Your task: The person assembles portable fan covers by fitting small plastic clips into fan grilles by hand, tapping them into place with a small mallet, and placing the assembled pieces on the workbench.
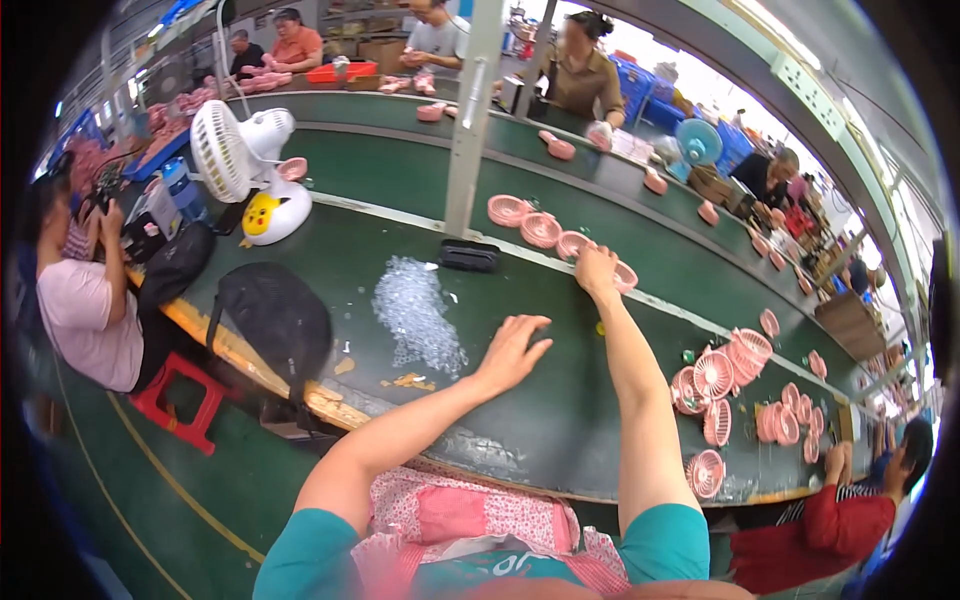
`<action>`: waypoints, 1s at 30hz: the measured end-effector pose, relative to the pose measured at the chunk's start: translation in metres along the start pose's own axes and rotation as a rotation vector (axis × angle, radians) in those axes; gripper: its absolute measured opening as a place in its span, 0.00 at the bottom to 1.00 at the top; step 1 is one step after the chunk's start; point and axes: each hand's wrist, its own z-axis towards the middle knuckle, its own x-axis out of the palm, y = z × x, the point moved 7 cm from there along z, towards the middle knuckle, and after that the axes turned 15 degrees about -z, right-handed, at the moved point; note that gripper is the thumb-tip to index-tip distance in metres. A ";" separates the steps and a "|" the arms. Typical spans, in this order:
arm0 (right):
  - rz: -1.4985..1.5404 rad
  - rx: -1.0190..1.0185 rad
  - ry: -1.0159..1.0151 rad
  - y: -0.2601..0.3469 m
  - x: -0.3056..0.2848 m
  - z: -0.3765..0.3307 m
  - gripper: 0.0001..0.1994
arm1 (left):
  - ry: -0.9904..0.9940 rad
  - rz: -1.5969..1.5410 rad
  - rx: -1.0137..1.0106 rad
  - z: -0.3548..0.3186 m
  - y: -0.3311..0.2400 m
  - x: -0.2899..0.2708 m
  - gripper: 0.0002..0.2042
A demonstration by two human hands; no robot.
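My right hand reaches far forward and rests its fingers on a round pink fan grille, the last of a row of pink grilles at the conveyor's edge; whether it grips the grille I cannot tell. My left hand lies flat and open on the green table, fingers spread, holding nothing. It is just right of a pile of small clear plastic bags.
A white desk fan and a black bag stand at the left. More pink grilles are heaped at the right. A metal post rises behind. Other workers sit at left, right and across the belt.
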 end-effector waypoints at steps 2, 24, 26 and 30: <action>0.035 0.017 0.012 -0.002 -0.002 0.004 0.13 | -0.003 0.003 -0.001 -0.001 -0.002 -0.004 0.16; 1.908 0.739 -0.383 -0.152 0.002 0.011 0.16 | 0.078 0.026 -0.073 0.000 0.002 -0.005 0.17; 1.719 0.597 -0.594 -0.169 -0.016 0.001 0.13 | 0.105 0.012 -0.066 0.002 -0.001 0.002 0.19; 0.993 0.287 -0.423 -0.076 -0.112 -0.043 0.11 | 0.025 0.151 0.057 -0.009 -0.021 -0.014 0.35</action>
